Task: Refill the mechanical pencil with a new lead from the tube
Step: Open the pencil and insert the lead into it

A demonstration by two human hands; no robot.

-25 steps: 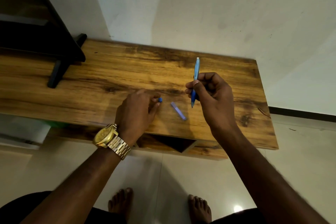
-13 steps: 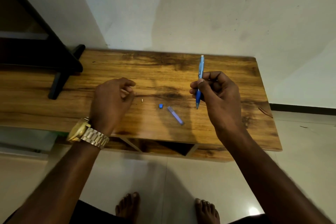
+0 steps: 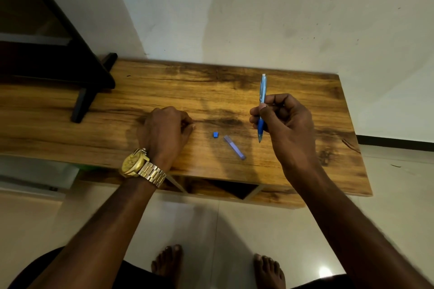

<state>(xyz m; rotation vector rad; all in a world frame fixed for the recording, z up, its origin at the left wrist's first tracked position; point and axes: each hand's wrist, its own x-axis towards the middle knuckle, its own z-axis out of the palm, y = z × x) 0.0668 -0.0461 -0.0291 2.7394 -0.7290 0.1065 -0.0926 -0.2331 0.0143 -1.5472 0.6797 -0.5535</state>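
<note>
refill barely started, lead not yet in pencil

while the right hand (image 3: 285,122) pinches the mechanical pencil (image 3: 261,105) upright at centre right, tip down, the left hand (image 3: 164,128) rests curled on the table (image 3: 94,129) at centre; can't tell if it holds anything. lead tube (image 3: 234,147) lies uncapped, blue cap (image 3: 215,134) just beside. loading remains.

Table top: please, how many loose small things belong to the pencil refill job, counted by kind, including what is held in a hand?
Mechanical pencil, held upright in the right hand: 1
Lead tube, lying on the table: 1
Small blue cap, lying beside the tube: 1
Total: 3
The left hand is curled on the table; whether it pinches something cannot be seen.
</note>
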